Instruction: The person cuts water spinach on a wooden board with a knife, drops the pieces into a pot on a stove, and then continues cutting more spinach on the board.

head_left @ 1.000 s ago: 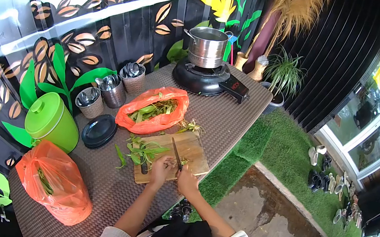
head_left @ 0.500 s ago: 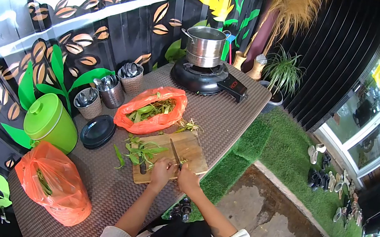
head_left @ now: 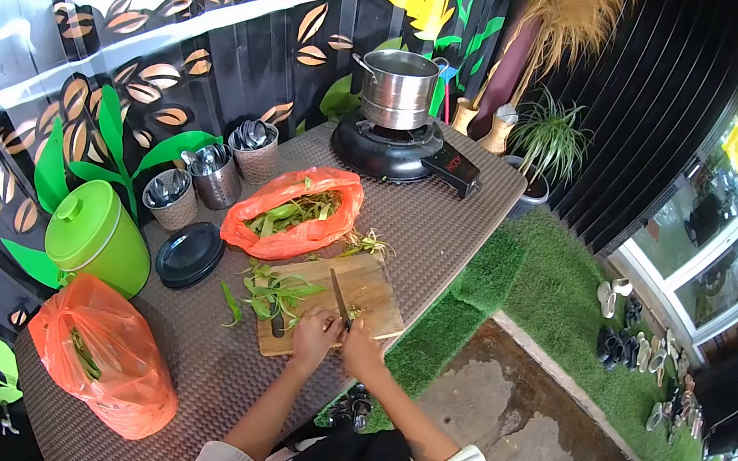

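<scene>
A wooden cutting board (head_left: 381, 300) lies at the table's near edge with both hands over its front part. My right hand (head_left: 361, 352) is wrapped round the handle of a knife (head_left: 339, 292), whose blade points away across the board. Close against it, my left hand (head_left: 313, 335) has its fingers curled together; whatever they pinch is hidden. Loose green leaves (head_left: 267, 294) are heaped on the left of the board and spill onto the table. Small chopped bits (head_left: 356, 311) lie right of the blade. Beyond the board, an orange plastic bag (head_left: 235, 232) gapes, full of leafy greens.
A steel pot (head_left: 397, 97) stands on a black portable stove (head_left: 380, 156) at the far end. Cutlery holders (head_left: 213, 180), dark plates (head_left: 190, 255) and a green lidded container (head_left: 97, 232) line the wall side. Another orange bag (head_left: 109, 362) sits at near left.
Both hands have shifted very slightly, staying together at the knife. The board, greens and bags look the same.
</scene>
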Motion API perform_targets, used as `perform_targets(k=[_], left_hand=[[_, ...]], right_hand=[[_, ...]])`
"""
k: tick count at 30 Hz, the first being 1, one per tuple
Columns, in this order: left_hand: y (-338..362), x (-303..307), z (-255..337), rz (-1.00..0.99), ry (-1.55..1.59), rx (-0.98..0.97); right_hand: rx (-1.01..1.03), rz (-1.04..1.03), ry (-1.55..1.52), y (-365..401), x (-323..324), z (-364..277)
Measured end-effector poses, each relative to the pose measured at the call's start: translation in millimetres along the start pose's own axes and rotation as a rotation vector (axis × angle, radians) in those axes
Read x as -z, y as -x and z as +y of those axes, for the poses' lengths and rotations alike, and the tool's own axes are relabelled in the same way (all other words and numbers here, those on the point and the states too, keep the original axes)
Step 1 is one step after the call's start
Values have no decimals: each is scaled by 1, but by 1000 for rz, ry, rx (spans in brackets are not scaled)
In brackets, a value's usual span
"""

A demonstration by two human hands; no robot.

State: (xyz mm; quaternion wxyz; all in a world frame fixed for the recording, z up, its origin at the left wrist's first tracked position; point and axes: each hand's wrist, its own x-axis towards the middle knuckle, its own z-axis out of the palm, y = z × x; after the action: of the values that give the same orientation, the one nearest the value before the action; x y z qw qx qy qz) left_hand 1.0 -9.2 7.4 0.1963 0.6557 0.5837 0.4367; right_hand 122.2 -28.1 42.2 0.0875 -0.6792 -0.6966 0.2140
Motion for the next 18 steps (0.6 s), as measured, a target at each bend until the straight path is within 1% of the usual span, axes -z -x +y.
perform_targets(k=[1, 3, 7, 9, 11, 13, 15, 17, 18], left_hand=[[-1, 0, 0, -20, 43, 44], [-1, 1, 1, -12, 36, 47], [-2, 5, 9, -7, 56, 94], [-3, 4, 6, 12, 66, 61], [-1, 3, 2, 32, 78, 30], [0, 1, 2, 5, 56, 145], [3, -1, 1, 14, 23, 136], [8, -3, 0, 22, -13, 126], [11, -5, 2, 65, 35, 110]], right_hand=[[1, 1, 2, 2, -2, -3], [-56, 17, -45, 4, -9, -8], [-39, -1, -99, -16, -4, -1], [27, -51, -91, -18, 4, 4], [16, -40, -74, -7, 4, 1], [3, -27, -54, 0, -5, 0], [-39, 29, -9, 5, -14, -7], [-49, -1, -25, 1, -10, -7], [-62, -27, -41, 0, -9, -6]])
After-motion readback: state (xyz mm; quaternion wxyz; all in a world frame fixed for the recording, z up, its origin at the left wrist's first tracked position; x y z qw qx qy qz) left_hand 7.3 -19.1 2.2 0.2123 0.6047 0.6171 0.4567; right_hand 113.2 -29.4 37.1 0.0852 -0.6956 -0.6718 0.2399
